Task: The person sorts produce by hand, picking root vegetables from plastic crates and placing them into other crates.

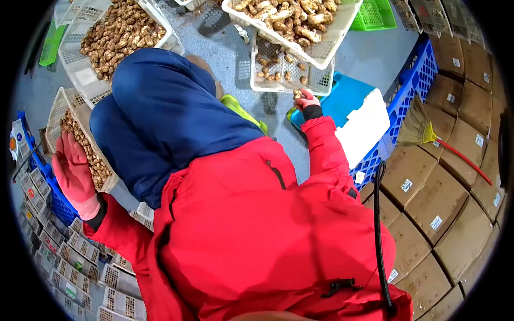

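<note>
My right hand (307,101), in a pink glove, pinches a small brown-and-white mushroom (297,94). It is at the front edge of a low white basket (259,84) with a few mushrooms scattered in it. Above that, a tilted white basket (325,52) holds many larger, pale brown mushrooms (292,20). My left hand (75,174), gloved in pink too, is open with the palm showing and nothing in it. It is beside a white basket (60,109) of small mushrooms (96,166), in front of part of its rim.
Another white basket (72,61) heaped with small mushrooms stands at upper left. A blue bin (342,99) and white box (367,131) are by my right arm. Further right are a blue crate (420,80), a broom (420,128) and stacked cartons (439,203). White crates (120,278) fill the lower left.
</note>
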{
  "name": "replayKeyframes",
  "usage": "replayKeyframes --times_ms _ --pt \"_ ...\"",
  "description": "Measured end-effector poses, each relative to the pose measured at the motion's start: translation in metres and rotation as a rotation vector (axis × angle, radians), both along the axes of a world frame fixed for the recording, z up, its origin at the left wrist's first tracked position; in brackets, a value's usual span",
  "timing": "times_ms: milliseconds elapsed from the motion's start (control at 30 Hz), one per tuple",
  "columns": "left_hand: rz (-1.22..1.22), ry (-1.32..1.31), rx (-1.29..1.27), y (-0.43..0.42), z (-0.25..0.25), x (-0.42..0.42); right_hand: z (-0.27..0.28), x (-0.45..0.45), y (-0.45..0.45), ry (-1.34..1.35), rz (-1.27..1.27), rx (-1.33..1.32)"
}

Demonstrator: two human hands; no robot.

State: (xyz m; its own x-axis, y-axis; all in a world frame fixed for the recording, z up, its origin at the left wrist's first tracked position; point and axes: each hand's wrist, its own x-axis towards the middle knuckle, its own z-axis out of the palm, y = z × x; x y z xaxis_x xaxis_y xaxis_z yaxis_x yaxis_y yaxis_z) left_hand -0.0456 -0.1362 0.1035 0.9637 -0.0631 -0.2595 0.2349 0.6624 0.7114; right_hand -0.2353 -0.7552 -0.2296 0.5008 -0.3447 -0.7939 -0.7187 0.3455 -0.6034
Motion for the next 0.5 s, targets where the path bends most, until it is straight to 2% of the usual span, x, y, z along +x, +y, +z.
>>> replayKeyframes --times_ms 67,167,200,233,300,333,367,433,500 --pt "-0.003 0.014 -0.016 0.001 -0.002 0.002 -0.004 -0.004 -0.003 0.037 -0.155 0.015" --pt "-0.050 0.005 -0.039 -0.005 -0.001 0.005 -0.005 -0.004 0.000 -0.009 0.013 0.174" --pt "-0.034 0.010 -0.013 -0.013 0.001 0.006 0.005 0.003 0.016 0.027 -0.020 0.168" --pt "-0.071 0.007 -0.019 -0.022 0.003 0.007 0.000 0.005 0.022 -0.052 0.043 0.270" --pt "-0.144 0.000 -0.029 -0.043 0.007 0.011 0.015 0.018 0.042 0.046 0.141 0.148" --pt "-0.097 0.040 0.064 -0.055 0.009 0.011 0.016 0.022 0.047 0.018 0.148 0.219" --pt "-0.113 0.046 0.090 -0.069 0.011 0.013 0.018 0.024 0.053 -0.089 0.079 0.336" --pt "-0.147 0.062 0.140 -0.098 0.014 0.016 0.041 0.041 0.069 -0.224 0.096 0.366" --pt "-0.319 0.021 0.203 -0.129 0.008 0.017 0.086 0.070 0.087 -0.432 0.154 0.388"
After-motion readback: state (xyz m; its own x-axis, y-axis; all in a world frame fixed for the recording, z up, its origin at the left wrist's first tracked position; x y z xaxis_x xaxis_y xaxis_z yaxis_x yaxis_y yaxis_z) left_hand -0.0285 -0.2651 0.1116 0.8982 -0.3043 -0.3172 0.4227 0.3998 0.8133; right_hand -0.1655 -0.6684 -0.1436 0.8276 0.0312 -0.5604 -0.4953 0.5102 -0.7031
